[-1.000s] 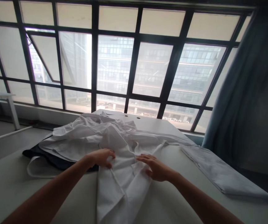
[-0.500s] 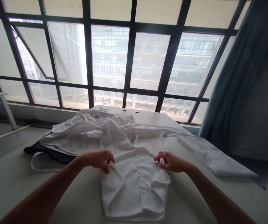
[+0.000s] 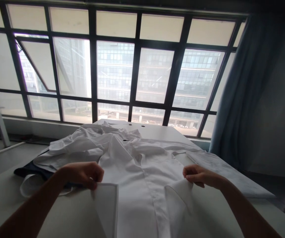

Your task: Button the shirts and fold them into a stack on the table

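Matt cloth shirt (image 3: pixel 134 198) w/ creases, smooth tbl (image 3: pixel 70 215)

White shirt (image 3: pixel 134 195) spread lengthwise on the bench (image 3: pixel 70 215), both side edges raised.
Reading the clock from the shirt's middle, thin, plain white cloth lifts into pinched flaps at 8 and 4 o'clock, the 8 o'clock one showing a straight, stitched-looking border. A front placket runs down towards 5 o'clock; the body is softly creased, rumpling into folds towards 12 o'clock. The near end at 6 o'clock is out of view.
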The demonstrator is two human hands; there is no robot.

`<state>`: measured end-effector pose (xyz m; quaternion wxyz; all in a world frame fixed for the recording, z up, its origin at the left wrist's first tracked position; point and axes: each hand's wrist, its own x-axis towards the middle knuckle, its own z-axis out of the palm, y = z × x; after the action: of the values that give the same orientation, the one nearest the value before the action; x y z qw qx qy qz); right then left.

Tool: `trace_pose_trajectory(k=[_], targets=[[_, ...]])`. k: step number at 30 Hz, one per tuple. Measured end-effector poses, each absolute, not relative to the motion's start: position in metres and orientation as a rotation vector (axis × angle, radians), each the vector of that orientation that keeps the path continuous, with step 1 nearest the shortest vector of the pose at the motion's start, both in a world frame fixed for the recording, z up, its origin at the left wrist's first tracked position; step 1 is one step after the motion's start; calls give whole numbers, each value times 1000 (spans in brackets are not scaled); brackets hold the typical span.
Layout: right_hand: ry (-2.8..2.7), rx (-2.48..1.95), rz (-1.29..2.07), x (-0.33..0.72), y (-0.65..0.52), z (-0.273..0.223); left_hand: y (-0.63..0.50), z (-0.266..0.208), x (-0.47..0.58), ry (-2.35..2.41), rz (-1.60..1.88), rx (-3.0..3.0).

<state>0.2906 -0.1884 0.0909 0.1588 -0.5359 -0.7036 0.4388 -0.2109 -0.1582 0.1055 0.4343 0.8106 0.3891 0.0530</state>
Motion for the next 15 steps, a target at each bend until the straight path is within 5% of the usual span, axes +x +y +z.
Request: trace_pose_trajectory(k=[7,15], targets=[[-1933,-1818,898,318,-180,77,-156,113,-218,754,146,1733],[-1684,-2189,833,314,-159,39,-136,47,-157,1057,462,2421]])
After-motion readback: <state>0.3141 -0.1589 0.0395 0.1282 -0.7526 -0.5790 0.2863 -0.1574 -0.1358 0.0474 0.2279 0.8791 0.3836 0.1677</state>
